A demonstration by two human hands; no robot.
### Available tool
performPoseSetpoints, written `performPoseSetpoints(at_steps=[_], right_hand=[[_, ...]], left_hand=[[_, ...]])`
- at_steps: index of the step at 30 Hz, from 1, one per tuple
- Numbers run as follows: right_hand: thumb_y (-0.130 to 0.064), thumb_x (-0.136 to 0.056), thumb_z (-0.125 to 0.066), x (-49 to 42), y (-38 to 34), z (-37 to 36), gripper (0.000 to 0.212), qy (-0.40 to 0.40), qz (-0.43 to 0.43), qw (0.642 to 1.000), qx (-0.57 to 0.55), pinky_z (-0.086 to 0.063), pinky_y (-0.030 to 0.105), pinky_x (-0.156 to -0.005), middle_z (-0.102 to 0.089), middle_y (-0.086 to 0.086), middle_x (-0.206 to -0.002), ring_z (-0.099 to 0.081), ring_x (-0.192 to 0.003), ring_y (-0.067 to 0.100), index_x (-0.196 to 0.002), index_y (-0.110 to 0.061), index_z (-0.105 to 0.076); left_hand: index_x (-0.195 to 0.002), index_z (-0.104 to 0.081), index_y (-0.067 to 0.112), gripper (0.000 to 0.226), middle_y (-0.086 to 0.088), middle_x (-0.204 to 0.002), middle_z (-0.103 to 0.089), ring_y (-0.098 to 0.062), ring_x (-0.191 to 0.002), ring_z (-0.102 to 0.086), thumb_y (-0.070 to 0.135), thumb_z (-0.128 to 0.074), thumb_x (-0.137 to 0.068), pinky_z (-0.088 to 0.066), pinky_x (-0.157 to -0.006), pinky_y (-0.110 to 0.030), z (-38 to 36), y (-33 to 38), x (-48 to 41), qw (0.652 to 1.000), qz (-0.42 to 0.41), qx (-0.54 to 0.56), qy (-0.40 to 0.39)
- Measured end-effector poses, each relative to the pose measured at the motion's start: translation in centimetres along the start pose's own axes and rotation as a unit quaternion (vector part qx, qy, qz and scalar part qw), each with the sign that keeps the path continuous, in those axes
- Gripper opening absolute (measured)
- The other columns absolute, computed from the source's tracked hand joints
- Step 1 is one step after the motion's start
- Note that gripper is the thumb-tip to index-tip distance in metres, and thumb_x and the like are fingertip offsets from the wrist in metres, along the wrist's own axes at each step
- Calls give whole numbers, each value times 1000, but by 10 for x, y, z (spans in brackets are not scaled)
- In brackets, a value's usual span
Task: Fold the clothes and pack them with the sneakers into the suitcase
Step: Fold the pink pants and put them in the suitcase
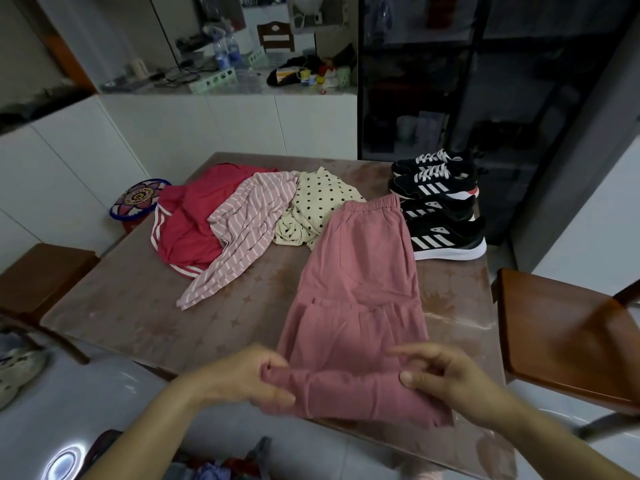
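Observation:
Pink trousers (360,289) lie lengthwise on the table (138,306), waistband at the far end, the near end rolled over at the table's front edge. My left hand (252,375) pinches the left side of that near fold. My right hand (446,375) pinches its right side. Behind lie a red garment with white stripes (194,220), a pink striped top (242,230) and a cream polka-dot top (315,206), all unfolded. Black sneakers with white stripes (440,202) stand at the far right corner. No suitcase is in view.
Wooden chairs stand at the left (38,271) and right (568,334) of the table. A patterned round stool (138,199) sits beyond the left side. White cabinets and a dark shelf unit line the back. Shoes lie on the floor at the left (17,368).

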State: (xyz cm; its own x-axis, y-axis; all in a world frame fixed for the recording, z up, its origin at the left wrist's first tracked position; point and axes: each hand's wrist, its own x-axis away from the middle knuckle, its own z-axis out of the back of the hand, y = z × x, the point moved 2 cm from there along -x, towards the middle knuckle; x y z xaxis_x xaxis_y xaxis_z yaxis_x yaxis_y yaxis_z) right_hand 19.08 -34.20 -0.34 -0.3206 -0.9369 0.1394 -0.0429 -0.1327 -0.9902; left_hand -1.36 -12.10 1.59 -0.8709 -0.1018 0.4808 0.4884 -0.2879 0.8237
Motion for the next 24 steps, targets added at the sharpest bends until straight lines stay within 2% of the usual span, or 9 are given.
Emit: performPoseSetpoints(at_steps=[2, 5, 9, 11, 13, 16, 19, 22, 24], right_hand=[[-55, -57, -82, 11, -1, -5, 50, -73, -22, 997, -34, -45, 15, -60, -60, -4, -65, -54, -59, 5, -101, -33, -73], [-45, -63, -83, 20, -3, -7, 41, -126, -48, 989, -55, -49, 16, -72, -72, -3, -80, -65, -76, 3, -100, -28, -75], [-44, -65, -82, 14, -15, 3, 37, -127, -46, 990, -43, -51, 20, -75, -73, -1, -82, -66, -80, 5, -97, -27, -76], [-58, -56, -82, -4, -24, 18, 48, -49, -33, 998, -6, -55, 29, -80, -72, 9, -87, -66, -84, 16, -93, -28, -76], [-68, -46, -79, -31, -32, 40, 56, 60, -11, 998, 22, -54, 27, -82, -71, 11, -95, -66, -86, 17, -89, -32, -76], [-37, -72, -77, -86, -43, 72, 22, 158, 25, 987, 6, -51, 19, -80, -73, 7, -86, -64, -82, 9, -90, -26, -75], [-5, -86, -64, -144, -44, 99, 15, 186, 42, 980, 60, -48, 9, -74, -71, -4, -84, -62, -78, -1, -98, -12, -71], [-7, -87, -64, -199, -32, 126, 15, 185, 40, 974, 123, -45, 7, -72, -69, -5, -88, -61, -75, -6, -95, -19, -69], [-10, -87, -65, -229, -20, 140, 16, 181, 23, 969, 166, -45, 15, -77, -69, -4, -89, -63, -80, 2, -93, -25, -68]], left_hand=[[-63, -65, 30, 26, 15, -58, -51, 3, -58, -46, 53, -77, -61, -37, -54, -15, -6, 2, 6, 998, -7, -35, -56], [-76, -63, 7, 50, 4, -69, -49, -4, -67, -44, 55, -74, -66, -36, -58, -22, -9, 12, 7, 991, -5, -68, -119], [-76, -67, 20, 45, 11, -69, -52, -2, -66, -45, 62, -74, -61, -38, -60, -23, 5, 31, -5, 986, 0, -93, -139], [-81, -68, 13, 65, 6, -73, -57, -6, -70, -50, 70, -75, -52, -41, -64, -24, 27, 42, -20, 994, 5, -91, -52], [-85, -69, 20, 75, 12, -79, -66, 0, -76, -58, 79, -72, -39, -44, -73, -16, 55, 52, -44, 992, -16, -80, 100], [-95, -68, 21, 55, 11, -97, -70, -4, -100, -61, 55, -80, -55, -46, -93, -23, 91, 63, -91, 965, -28, 24, 258], [-113, -60, 16, 54, 2, -111, -64, -15, -110, -59, 28, -80, -65, -44, -101, -34, 112, 63, -136, 949, -1, 119, 293], [-124, -51, 10, 62, -3, -114, -62, -15, -98, -61, 11, -81, -70, -51, -88, -29, 129, 53, -174, 944, 34, 117, 307], [-125, -48, 11, 58, -4, -114, -59, -15, -95, -60, 10, -77, -75, -51, -80, -26, 137, 46, -197, 924, 49, 54, 374]])
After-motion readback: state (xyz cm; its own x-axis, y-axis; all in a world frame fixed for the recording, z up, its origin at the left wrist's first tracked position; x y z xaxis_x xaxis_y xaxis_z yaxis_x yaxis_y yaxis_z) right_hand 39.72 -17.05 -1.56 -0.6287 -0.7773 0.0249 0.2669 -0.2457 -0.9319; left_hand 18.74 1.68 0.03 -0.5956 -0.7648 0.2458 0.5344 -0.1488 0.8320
